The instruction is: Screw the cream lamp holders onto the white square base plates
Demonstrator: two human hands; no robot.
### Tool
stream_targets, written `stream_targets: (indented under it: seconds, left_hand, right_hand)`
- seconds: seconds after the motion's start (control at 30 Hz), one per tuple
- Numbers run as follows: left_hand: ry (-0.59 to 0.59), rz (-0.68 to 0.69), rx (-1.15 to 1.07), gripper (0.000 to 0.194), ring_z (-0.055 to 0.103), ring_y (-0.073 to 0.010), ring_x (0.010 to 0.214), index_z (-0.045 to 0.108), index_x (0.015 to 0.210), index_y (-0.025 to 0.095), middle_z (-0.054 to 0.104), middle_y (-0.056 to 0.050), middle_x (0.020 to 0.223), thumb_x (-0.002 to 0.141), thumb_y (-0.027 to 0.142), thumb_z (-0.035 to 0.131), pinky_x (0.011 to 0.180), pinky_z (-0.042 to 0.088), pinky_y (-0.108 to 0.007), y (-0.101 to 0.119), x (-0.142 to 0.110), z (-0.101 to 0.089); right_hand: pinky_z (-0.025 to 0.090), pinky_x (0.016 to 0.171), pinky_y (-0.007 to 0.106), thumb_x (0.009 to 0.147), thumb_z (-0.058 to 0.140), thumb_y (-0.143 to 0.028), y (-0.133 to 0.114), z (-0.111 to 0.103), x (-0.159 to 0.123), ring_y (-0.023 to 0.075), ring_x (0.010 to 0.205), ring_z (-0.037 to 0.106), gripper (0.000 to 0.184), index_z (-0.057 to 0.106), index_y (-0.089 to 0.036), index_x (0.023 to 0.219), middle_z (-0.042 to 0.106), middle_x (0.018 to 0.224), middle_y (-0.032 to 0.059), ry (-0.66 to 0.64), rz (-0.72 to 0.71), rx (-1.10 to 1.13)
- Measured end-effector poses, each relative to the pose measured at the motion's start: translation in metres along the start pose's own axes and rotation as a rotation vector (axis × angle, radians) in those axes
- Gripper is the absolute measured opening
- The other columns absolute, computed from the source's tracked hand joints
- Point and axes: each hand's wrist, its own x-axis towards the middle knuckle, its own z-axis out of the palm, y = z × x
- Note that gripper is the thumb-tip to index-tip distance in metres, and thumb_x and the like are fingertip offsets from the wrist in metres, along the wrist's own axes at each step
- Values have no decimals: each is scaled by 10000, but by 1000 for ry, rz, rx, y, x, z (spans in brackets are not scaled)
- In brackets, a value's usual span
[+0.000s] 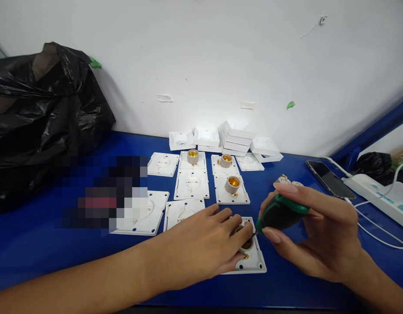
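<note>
My left hand [217,240] reaches over a square white plate [254,264] near the table's front edge. Its fingers close round a lamp socket [246,245] on that plate, hiding part of it; a brass terminal shows beside it. My right hand [332,231] is wrapped round the green and black handle of a screwdriver [281,213]. The handle leans towards the socket, and the tip is hidden by my left fingers. Just beyond the right hand, a pale piece with brass [286,179] shows partly; whether the hand touches it, I cannot tell.
Several white plates lie in rows on the blue table [270,288], some bearing lamp sockets [232,184]. White box covers [239,135] are piled by the wall. A black bag [47,113] stands left; a phone [330,179] and a power strip [380,198] with cables lie right. One patch is pixelated.
</note>
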Motion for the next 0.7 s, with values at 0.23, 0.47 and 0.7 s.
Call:
stream_targets:
  seconds: [0.23, 0.47, 0.7]
  left_hand:
    - [-7, 6, -6, 230, 580, -229, 879, 540, 1106, 189, 622, -19, 1002, 1001, 353, 663, 760, 413, -399, 0, 0, -1]
    - [6, -1, 8, 235, 585, -226, 869, 547, 1103, 187, 626, -20, 986, 1007, 369, 660, 757, 416, -395, 0, 0, 1]
    - [3, 1, 11, 229, 586, -221, 872, 545, 1090, 194, 625, -15, 990, 1000, 364, 670, 756, 410, -386, 0, 0, 0]
  right_hand:
    - [636, 641, 378, 835, 752, -117, -1, 0, 0, 207, 754, 755, 798, 444, -350, 1534, 791, 1061, 23, 8, -1, -13]
    - [631, 654, 381, 834, 769, -106, 0, 0, -1, 209, 769, 757, 801, 449, -336, 1531, 792, 1087, 28, 12, -4, -3]
    - [623, 655, 363, 814, 780, -77, 1, 0, -2, 200, 786, 752, 803, 481, -329, 1515, 789, 1093, 20, 22, 7, 52]
